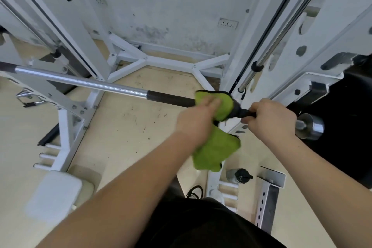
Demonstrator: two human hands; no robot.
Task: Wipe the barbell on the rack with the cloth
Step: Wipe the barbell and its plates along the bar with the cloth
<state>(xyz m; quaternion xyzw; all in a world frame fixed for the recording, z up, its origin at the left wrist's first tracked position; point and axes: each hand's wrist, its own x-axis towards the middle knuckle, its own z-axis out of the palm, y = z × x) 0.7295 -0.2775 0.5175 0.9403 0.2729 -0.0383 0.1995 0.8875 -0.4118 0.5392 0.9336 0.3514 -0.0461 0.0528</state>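
The barbell [84, 81] is carried across the white rack [86, 32]. The green cloth [215, 153] is draped over its black section and gripped there by the left hand [198, 119]. The barbell is clasped just beside it by the right hand [269, 119], fingers curled

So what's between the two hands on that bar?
In the head view, just a short black stretch of the barbell; the green cloth under the left hand covers one end, the right hand grips the other.

Chrome barbell [84, 82] with black grip lying across white rack [261, 50], green cloth [219, 143] draped over it
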